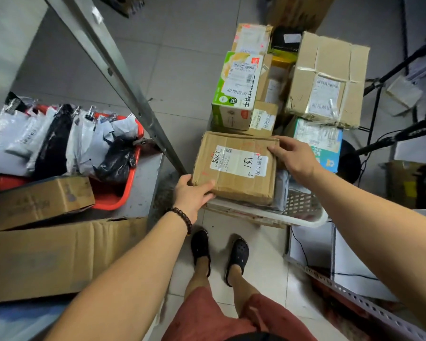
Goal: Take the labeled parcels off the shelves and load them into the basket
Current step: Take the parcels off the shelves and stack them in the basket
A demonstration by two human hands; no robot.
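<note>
The labeled parcel (234,168), a flat brown carton with its white shipping label facing up, lies straight ahead at twelve o'clock from the person's feet, over the near-left part of the white basket (312,221). Whether it already rests on the contents or hangs just above them cannot be told. Its long axis runs roughly from nine to three o'clock, with the right end swung slightly away. The hands take it on opposite corners. The left hand (192,196) grips the corner at about eight o'clock, thumb on top and fingers curled beneath. The right hand (293,157) curls over the far corner at about two o'clock. The left hand is the nearer to the body, the right reaches farther out. A grey mailer (282,188) shows under the carton's right edge, and bare perforated basket floor lies at about four o'clock from it. Setting the parcel down probably means lowering it flat, or easing it toward four o'clock where there is room. More labeled boxes (327,80) are heaped beyond at twelve to one o'clock, and a red tub (118,198) of bagged parcels sits on the shelf at nine o'clock
</note>
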